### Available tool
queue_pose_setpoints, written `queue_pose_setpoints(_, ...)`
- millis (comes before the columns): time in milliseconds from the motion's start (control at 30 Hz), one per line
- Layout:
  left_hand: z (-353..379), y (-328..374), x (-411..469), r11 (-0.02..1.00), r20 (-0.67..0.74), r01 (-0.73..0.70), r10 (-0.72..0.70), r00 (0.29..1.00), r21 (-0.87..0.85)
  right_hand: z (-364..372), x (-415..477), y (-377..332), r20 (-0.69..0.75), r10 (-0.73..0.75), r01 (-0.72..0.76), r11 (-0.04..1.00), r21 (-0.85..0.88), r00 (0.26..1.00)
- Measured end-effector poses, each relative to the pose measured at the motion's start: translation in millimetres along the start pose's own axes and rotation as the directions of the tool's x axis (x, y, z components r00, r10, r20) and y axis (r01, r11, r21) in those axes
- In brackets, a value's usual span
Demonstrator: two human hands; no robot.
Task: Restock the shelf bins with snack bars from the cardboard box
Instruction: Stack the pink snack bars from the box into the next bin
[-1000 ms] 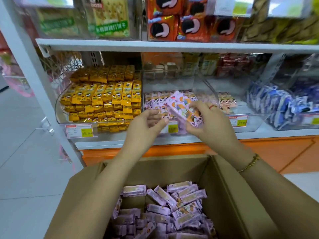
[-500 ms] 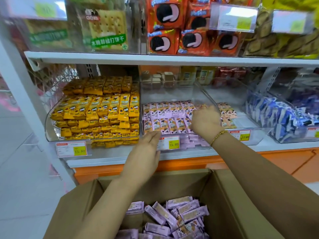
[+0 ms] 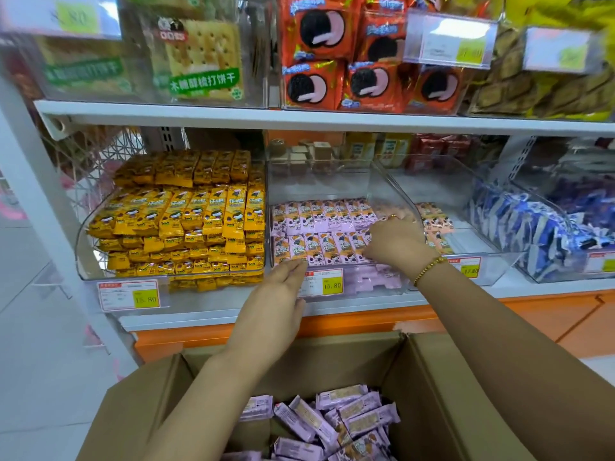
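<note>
Pink snack bars (image 3: 319, 224) lie in neat rows inside a clear shelf bin (image 3: 382, 181) on the lower shelf. My right hand (image 3: 396, 242) reaches into that bin and rests flat on the bars at the right end of the rows, thumb touching the front row. My left hand (image 3: 276, 294) has straight fingers, with the fingertips touching the bin's front lip beside its price tag (image 3: 329, 284). Below, the open cardboard box (image 3: 449, 377) holds several loose pink bars (image 3: 332, 420). Both forearms cross above it.
A full bin of yellow bars (image 3: 186, 221) stands to the left. To the right are a bin with a few peach bars (image 3: 436, 224) and one of blue packs (image 3: 519, 224). The upper shelf (image 3: 299, 119) carries cracker and orange cookie packs. White floor lies at the left.
One second ago my right hand held a bundle of pink bars in front of the shelf; it has since moved into the bin and set them down. My left hand moved to the bin's front.
</note>
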State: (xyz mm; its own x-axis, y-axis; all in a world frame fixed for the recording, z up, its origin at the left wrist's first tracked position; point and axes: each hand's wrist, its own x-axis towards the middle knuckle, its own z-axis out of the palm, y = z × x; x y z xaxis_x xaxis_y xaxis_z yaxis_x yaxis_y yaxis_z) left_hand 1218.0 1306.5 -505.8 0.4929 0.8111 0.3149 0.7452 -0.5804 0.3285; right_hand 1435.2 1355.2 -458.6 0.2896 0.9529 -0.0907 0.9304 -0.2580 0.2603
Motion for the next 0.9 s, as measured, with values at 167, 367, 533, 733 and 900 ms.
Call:
queue_pose_setpoints(167,0.7,1.0,1.7,1.000,0.006,0.018,-0.018,1.000,-0.004,-7.2,-5.6,12.3,0.156,-0.148,0.143,0.989,0.043,0.977)
queue_pose_setpoints(367,-0.1,1.1,-0.2,1.000,0.011,0.027,-0.027,1.000,-0.016,-16.8,-8.9,19.8,0.173,-0.176,0.185,0.982,-0.036,0.969)
queue_pose_setpoints(533,0.9,-0.9,-1.4,0.999,0.004,0.023,-0.023,1.000,-0.034,-3.2,2.1,19.3,0.119,-0.167,0.179,0.978,-0.104,0.979)
queue_pose_setpoints(733,4.1,-5.0,-18.5,0.996,-0.049,-0.037,0.033,0.998,-0.086,9.1,6.4,25.8,-0.039,-0.158,0.162,0.975,0.149,0.987)
queue_pose_setpoints(900,5.9,-20.6,-52.6,0.978,-0.085,0.011,-0.029,0.996,-0.209,14.5,-51.5,21.6,-0.464,-0.008,0.304,0.765,0.568,0.886)
